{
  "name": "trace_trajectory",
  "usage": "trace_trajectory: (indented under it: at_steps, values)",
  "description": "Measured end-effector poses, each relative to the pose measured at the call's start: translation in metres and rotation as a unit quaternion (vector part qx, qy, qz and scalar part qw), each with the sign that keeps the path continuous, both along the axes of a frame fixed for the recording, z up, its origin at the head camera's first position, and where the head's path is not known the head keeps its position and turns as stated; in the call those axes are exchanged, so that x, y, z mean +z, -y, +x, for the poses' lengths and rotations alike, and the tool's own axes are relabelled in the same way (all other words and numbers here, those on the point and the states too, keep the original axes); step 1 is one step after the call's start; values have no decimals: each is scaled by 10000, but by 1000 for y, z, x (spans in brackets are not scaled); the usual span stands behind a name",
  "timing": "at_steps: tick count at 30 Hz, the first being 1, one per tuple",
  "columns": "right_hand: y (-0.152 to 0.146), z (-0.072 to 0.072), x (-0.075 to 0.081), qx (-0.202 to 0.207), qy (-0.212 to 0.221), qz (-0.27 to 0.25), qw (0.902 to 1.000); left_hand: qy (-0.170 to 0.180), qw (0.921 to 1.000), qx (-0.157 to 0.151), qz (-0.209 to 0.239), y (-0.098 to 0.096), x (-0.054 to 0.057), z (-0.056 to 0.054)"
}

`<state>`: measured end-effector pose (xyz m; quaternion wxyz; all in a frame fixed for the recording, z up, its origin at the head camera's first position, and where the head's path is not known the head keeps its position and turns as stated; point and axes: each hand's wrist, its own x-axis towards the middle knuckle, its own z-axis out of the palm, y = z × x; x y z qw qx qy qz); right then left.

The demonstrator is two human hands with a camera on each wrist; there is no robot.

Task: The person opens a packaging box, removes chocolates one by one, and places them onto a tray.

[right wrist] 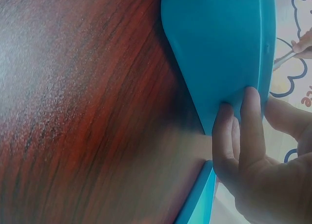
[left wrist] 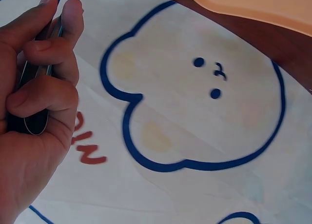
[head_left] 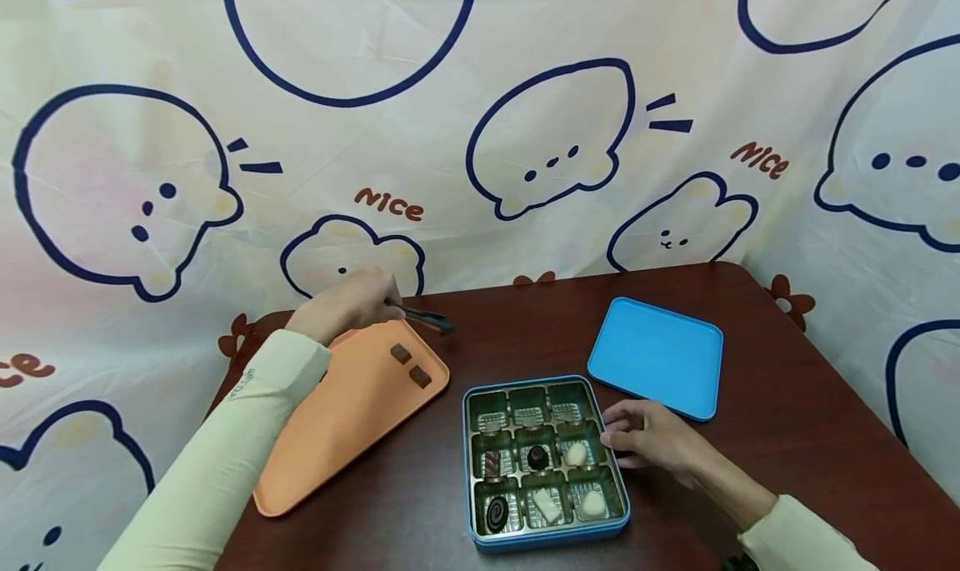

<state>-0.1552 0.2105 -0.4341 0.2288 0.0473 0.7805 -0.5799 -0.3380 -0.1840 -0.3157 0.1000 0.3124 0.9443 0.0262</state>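
My left hand (head_left: 352, 303) is raised over the far end of the orange tray (head_left: 330, 421) and grips dark tongs (left wrist: 36, 121). The tongs' tips point right, past the tray's far corner. Two brown chocolate squares (head_left: 420, 377) lie near that end of the tray. A blue box (head_left: 551, 542) with a divided gold insert stands in front. Its middle and near rows hold chocolates, among them a dark swirl (head_left: 497, 513), a round dark piece (head_left: 537, 458) and white pieces (head_left: 592, 504). My right hand (head_left: 660, 442) touches the box's right side with extended fingers, the thumb at its rim.
A blue lid (head_left: 660, 358) lies on the dark wooden table (head_left: 517, 329), behind and right of the box. A patterned cloth (head_left: 555, 137) hangs along the table's back and sides.
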Motion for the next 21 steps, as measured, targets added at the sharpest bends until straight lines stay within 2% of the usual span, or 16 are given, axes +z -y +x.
trace_trajectory:
  at_steps: [5,13,17,21]
  values:
    - [-1,0,1,104,7,-93,9999,-32,9994,333,-10,17,-4,-4]
    - [0,0,1,76,-42,-40,10000,131,9970,742,-157,44,-11,-10]
    - [1,0,1,-18,-63,35,10000,282,9936,1061,-283,54,-14,-11]
    - [2,0,0,-104,-84,100,9999,322,9925,1142,-282,63,-18,-12]
